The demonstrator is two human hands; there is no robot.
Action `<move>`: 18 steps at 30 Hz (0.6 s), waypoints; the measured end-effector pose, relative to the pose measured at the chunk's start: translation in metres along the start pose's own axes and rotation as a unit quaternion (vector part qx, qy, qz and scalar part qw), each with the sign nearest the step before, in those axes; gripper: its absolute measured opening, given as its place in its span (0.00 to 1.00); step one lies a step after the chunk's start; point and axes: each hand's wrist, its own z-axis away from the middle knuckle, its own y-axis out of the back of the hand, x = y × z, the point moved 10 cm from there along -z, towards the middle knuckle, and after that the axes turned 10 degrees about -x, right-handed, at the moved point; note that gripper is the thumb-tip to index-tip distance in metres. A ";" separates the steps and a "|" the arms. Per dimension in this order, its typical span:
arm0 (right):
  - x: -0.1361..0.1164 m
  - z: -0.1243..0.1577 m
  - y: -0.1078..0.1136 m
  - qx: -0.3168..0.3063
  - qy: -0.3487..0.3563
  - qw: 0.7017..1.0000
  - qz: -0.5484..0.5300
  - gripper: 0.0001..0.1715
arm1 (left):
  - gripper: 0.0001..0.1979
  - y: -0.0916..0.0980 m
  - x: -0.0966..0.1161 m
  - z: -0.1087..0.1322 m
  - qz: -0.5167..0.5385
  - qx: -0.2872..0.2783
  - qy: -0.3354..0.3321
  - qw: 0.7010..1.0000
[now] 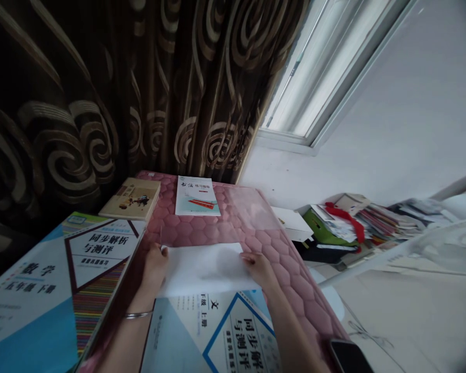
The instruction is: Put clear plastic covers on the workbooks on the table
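A thin white sheet lies crosswise between the person's hands, smooth and nearly flat, pale enough for a faint shadow and some tint from below to show through; whether it is paper or plastic I can't tell. Its far edge sits on a pink quilted mat, and its near edge overlaps a workbook. The left hand, with a thin bangle on the wrist, is at the sheet's left edge, its fingers bunched together and close against the paler surface. The right hand is at the opposite edge, its fingers lying nearly flat and slightly spread over the corner. Neither hand is spread wide, but from here I can't tell whether either is truly pinching the sheet or only pressing on it. Just left of the left fingers lies a larger maths workbook. Beyond the fingers, on the mat, are a small tan book and a calligraphy book, with a patterned brown curtain behind them. Below and right of the right fingers, a black phone sits by the mat's edge, and well off to the right is a heap of papers.
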 end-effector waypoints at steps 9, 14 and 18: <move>0.001 0.005 -0.006 0.006 -0.011 1.000 0.024 0.18 | 0.16 -0.005 0.052 0.049 -0.209 0.033 -0.205 0.955; -0.003 0.009 -0.006 0.009 -0.007 0.998 0.061 0.19 | 0.17 -0.029 0.060 0.055 -0.253 -0.050 -0.239 0.936; -0.002 0.013 -0.004 0.002 -0.020 0.996 0.082 0.20 | 0.16 -0.034 0.059 0.052 -0.249 -0.056 -0.248 0.934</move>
